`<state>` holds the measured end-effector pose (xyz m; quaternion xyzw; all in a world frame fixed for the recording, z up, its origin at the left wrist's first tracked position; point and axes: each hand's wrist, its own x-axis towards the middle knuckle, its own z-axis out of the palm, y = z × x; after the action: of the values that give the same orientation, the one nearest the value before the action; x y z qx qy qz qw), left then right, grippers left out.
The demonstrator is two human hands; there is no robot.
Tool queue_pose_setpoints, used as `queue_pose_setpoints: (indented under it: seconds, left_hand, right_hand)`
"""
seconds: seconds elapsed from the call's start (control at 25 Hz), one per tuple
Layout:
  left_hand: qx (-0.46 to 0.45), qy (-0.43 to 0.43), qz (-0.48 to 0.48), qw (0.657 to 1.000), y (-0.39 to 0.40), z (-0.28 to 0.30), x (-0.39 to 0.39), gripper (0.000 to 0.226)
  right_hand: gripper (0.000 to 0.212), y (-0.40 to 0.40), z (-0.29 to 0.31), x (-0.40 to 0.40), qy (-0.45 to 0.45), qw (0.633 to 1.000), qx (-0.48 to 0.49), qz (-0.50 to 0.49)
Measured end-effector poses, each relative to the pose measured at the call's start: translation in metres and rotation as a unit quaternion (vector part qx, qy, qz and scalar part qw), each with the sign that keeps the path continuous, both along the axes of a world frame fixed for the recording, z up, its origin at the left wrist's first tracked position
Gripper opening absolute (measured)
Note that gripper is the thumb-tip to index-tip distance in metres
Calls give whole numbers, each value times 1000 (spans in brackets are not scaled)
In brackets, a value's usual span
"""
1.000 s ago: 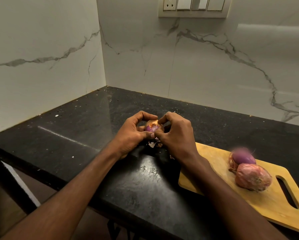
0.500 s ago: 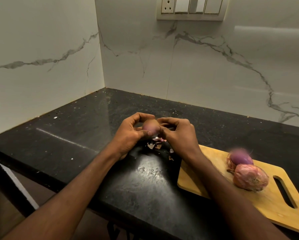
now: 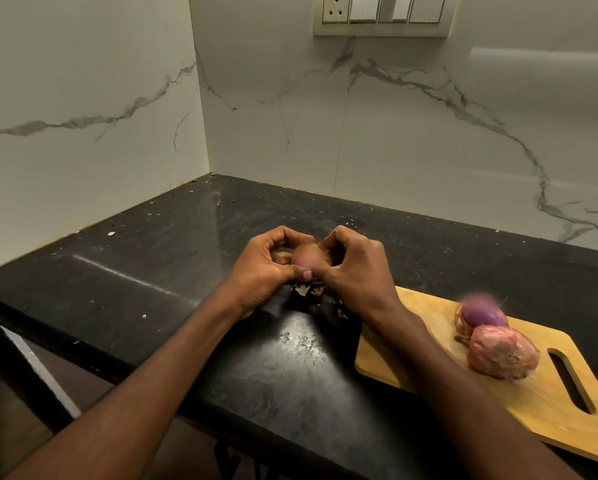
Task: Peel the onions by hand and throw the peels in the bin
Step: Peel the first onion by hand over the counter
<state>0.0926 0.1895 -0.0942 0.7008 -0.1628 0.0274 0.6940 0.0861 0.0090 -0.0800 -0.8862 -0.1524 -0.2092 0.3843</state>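
Blurred, partly skinned onion (image 3: 306, 256)

Glossy black speckled stone countertop (image 3: 172, 271), flecked with pale grains and a white streak of reflected light. White marble-look wall panels (image 3: 429, 133) crossed by thin grey branching veins. Cream plastic switch plate (image 3: 382, 13) with white rocker switches. Light honey-yellow wooden cutting board (image 3: 550, 407). Round, partly peeled onion (image 3: 483, 315) showing shiny purple flesh, tan skin hanging off. Round unpeeled onion (image 3: 502, 351) in pinkish-red papery skin with fine darker streaks. Small held onion (image 3: 306, 258) tan-brown on top, purple-pink lower down. Pale and brown scraps of onion peel (image 3: 308, 291) against the black stone.
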Motion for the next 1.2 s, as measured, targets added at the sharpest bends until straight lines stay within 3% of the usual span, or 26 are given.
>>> queue_pose_setpoints:
  seconds: [0.48, 0.68, 0.88, 1.2]
  left_hand:
    - [-5, -10, 5, 1000, -1, -3, 2, 58]
    - [-32, 11, 13, 999, 4, -4, 7, 53]
    - [-44, 20, 4, 999, 6, -5, 8, 52]
    - [-28, 18, -12, 999, 5, -2, 3, 60]
  right_hand:
    - [27, 2, 0, 0, 7, 1000, -3, -5]
    - [23, -6, 7, 1, 79, 988, 124, 51]
    - [27, -9, 5, 4, 96, 976, 185, 68]
    - [30, 0, 3, -4, -41, 999, 8, 27]
